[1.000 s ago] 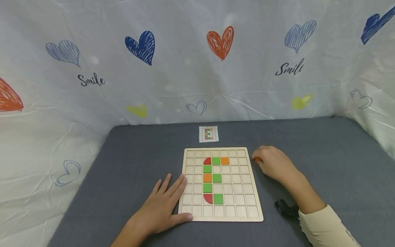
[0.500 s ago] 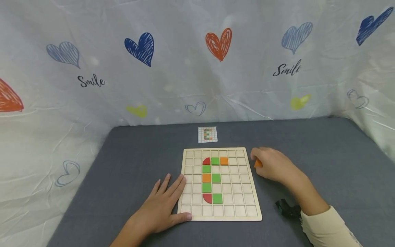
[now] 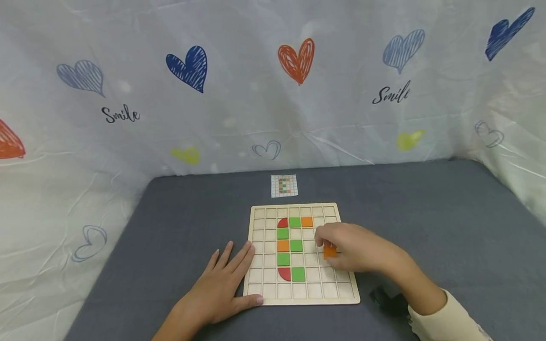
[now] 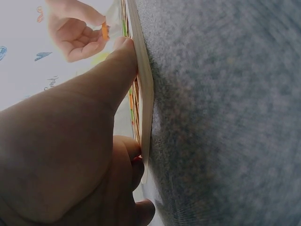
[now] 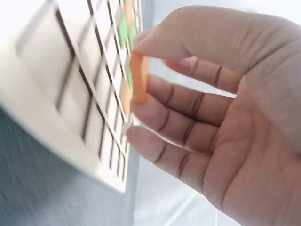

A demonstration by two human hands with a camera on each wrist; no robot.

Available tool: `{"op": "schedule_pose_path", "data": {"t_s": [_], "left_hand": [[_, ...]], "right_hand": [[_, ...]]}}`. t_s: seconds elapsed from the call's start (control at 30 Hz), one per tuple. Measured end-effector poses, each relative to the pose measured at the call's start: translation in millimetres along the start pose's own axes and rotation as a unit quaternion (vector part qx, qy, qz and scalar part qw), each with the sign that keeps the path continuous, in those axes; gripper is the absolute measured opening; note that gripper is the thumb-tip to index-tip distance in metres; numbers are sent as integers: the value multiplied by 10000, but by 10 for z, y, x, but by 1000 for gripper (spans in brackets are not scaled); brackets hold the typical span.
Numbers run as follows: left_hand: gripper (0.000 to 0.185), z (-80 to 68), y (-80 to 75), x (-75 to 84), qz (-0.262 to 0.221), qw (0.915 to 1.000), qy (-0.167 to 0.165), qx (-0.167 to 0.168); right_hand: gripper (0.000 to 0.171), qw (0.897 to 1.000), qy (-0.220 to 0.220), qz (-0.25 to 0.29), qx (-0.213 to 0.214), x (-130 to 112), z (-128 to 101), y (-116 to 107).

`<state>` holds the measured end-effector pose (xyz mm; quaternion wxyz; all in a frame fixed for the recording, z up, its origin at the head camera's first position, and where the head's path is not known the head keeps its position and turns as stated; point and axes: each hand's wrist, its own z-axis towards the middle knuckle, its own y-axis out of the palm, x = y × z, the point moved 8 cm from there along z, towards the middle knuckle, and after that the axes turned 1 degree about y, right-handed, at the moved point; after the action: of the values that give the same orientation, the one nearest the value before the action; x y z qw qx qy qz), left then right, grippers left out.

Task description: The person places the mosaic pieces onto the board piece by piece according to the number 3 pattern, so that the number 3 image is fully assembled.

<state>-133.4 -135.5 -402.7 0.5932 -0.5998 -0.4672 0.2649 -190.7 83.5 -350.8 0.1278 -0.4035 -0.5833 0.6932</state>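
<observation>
A wooden grid board (image 3: 310, 301) lies on the grey cloth, with red quarter-circle tiles and green and orange square tiles set in its cells. My right hand (image 3: 362, 248) is over the board's right side and pinches an orange square tile (image 3: 330, 253) between thumb and fingers. In the right wrist view that orange tile (image 5: 139, 77) is held edge-on, tilted against the board's face. My left hand (image 3: 223, 284) rests with spread, straight fingers at the board's left edge, the thumb on its lower left corner.
Behind the board lies a small printed card (image 3: 284, 185) showing a coloured grid pattern. A black object (image 3: 388, 301) is beside the right forearm. A white curtain (image 3: 239, 94) with printed hearts hangs along the table's back and sides.
My right hand has moved left and toward me from beside the board to over its right columns, carrying the orange tile. The left hand has stayed at the board's left edge.
</observation>
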Motion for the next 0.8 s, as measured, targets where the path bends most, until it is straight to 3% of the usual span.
{"op": "schedule_pose_path", "data": {"t_s": [0.27,0.8], "left_hand": [[92,-5,-14,7,19,10000,1,13],[93,4,-5,-4,-8,10000,-54,-54]], "right_hand": [[19,9976,-680,-142,0,-316,66,193],[21,9943,-985,-353,181,-456,84,310]]}}
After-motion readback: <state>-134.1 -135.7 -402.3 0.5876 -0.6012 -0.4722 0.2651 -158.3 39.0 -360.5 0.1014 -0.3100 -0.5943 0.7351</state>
